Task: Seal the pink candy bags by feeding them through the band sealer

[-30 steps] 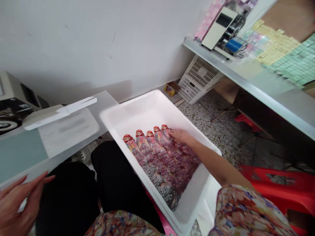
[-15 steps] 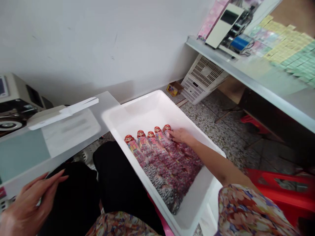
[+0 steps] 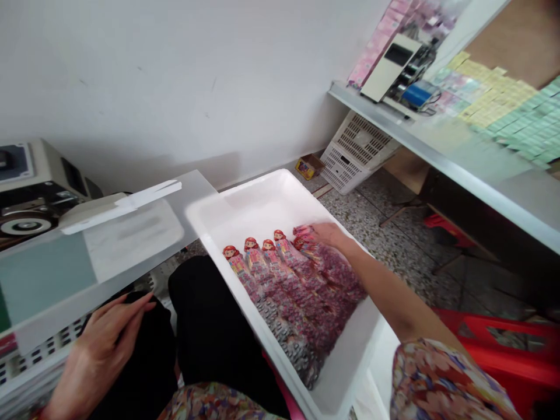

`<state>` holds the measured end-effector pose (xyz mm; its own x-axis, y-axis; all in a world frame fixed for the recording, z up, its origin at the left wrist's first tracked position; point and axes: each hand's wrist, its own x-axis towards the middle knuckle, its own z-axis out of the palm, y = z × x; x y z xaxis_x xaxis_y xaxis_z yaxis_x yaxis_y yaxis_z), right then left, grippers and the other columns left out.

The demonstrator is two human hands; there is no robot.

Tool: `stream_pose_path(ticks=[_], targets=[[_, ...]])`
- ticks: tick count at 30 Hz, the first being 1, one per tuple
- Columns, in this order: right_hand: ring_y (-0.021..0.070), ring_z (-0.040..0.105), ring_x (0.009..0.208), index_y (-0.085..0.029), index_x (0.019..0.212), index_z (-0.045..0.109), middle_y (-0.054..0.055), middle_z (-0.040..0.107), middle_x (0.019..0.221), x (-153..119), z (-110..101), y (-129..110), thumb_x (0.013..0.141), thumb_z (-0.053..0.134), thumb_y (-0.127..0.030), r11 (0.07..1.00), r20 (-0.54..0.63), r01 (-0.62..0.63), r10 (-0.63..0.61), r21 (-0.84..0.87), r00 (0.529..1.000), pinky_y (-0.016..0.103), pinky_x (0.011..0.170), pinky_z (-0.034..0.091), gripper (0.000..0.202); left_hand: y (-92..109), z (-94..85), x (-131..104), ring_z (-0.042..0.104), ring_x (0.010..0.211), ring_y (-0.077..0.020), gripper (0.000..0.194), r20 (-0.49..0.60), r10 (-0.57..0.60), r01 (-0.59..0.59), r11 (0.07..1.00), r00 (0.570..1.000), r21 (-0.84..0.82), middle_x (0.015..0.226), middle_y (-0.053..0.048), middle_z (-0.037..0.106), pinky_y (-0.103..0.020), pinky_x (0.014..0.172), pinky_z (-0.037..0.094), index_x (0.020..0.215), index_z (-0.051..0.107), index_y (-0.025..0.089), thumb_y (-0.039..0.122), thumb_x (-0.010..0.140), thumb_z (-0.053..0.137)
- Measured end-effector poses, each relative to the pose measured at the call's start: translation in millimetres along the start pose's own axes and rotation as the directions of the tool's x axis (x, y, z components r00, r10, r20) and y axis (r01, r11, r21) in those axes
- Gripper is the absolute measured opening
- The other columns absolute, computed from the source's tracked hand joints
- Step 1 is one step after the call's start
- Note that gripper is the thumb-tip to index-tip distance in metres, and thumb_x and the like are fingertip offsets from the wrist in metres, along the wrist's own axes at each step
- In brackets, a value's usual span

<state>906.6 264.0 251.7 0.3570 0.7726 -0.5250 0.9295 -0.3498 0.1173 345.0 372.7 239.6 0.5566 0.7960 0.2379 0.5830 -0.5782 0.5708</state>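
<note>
A white foam tray lies tilted beside my knees, holding rows of wrapped packs with red-haired doll figures at their upper ends. My right hand is inside the tray, its fingers around the top of the rightmost row of packs, where a pink, shiny pack end shows. The fingertips are partly hidden among the packs. Over my left knee rests my left hand, with nothing in it and its fingers stretched out.
A small machine stands on the glassy table at left. Another machine and stacked yellow and green boxes are on the right table. White crates and a red stool stand on the floor.
My right hand has closed on the rightmost packs, and the doll head at their top now sits lower, turned and partly covered. My left hand has moved right, further over my knee.
</note>
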Motion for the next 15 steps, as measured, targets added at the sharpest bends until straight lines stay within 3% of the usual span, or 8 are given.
stream_pose_path(ticks=[4,7,9,11,13,15], targets=[[0.0243,0.067,0.102,-0.015,0.121,0.068,0.014,0.072,0.116,-30,-56,5,0.103,0.043,-0.031,0.999,-0.052,0.034,-0.033,0.027,0.998,0.026,0.085,0.046,0.035,44,16.7,41,0.068,0.108,-0.0257,0.038,-0.039,0.107,-0.111,0.989,0.993,-0.103,0.12,-0.002,0.071,-0.046,0.103,0.055,0.135,0.059,0.033,0.041,0.098,0.053],[0.0197,0.064,0.086,-0.015,0.1,0.07,0.008,0.073,0.093,-51,-100,-26,0.1,0.047,-0.031,0.969,-0.091,0.219,-0.209,0.114,0.974,0.023,0.077,0.044,0.027,84,30.0,80,0.062,0.123,-0.0291,0.045,-0.034,0.155,-0.159,0.971,0.987,-0.179,0.13,-0.01,0.066,-0.049,0.108,0.051,0.137,0.055,0.023,0.045,0.098,0.055],[0.0162,0.057,0.072,-0.015,0.086,0.067,0.002,0.065,0.077,-60,-126,-66,0.097,0.05,-0.033,0.851,-0.12,0.441,-0.425,0.284,0.897,0.023,0.067,0.041,0.027,108,33.4,104,0.051,0.138,-0.0331,0.061,-0.027,0.19,-0.191,0.953,0.981,-0.236,0.142,-0.014,0.059,-0.053,0.114,0.045,0.143,0.049,0.021,0.052,0.092,0.063],[0.0122,0.048,0.061,-0.016,0.077,0.063,-0.003,0.055,0.066,-62,-148,-112,0.094,0.052,-0.033,0.699,-0.126,0.577,-0.586,0.422,0.801,0.022,0.059,0.036,0.026,123,29.9,121,0.05,0.138,-0.0363,0.083,0.08,0.175,-0.144,0.943,0.981,-0.3,0.145,-0.017,0.056,-0.055,0.115,0.043,0.147,0.044,0.02,0.055,0.08,0.077],[0.0099,0.042,0.056,-0.016,0.072,0.061,-0.005,0.049,0.06,-56,-165,-156,0.09,0.055,-0.031,0.592,-0.129,0.642,-0.678,0.487,0.723,0.021,0.054,0.033,0.024,125,19.9,129,0.063,0.12,-0.0343,0.083,0.221,0.086,0.002,0.929,0.971,-0.37,0.131,-0.014,0.065,-0.053,0.106,0.05,0.144,0.046,0.02,0.052,0.075,0.081],[0.0101,0.047,0.057,-0.016,0.074,0.063,-0.004,0.052,0.063,-44,-177,-193,0.088,0.06,-0.033,0.483,-0.14,0.661,-0.737,0.574,0.661,0.021,0.054,0.038,0.023,116,5.6,128,0.07,0.101,-0.0284,0.069,0.31,-0.025,0.182,0.853,0.95,-0.489,0.115,-0.009,0.071,-0.045,0.094,0.056,0.135,0.053,0.02,0.049,0.078,0.079]])
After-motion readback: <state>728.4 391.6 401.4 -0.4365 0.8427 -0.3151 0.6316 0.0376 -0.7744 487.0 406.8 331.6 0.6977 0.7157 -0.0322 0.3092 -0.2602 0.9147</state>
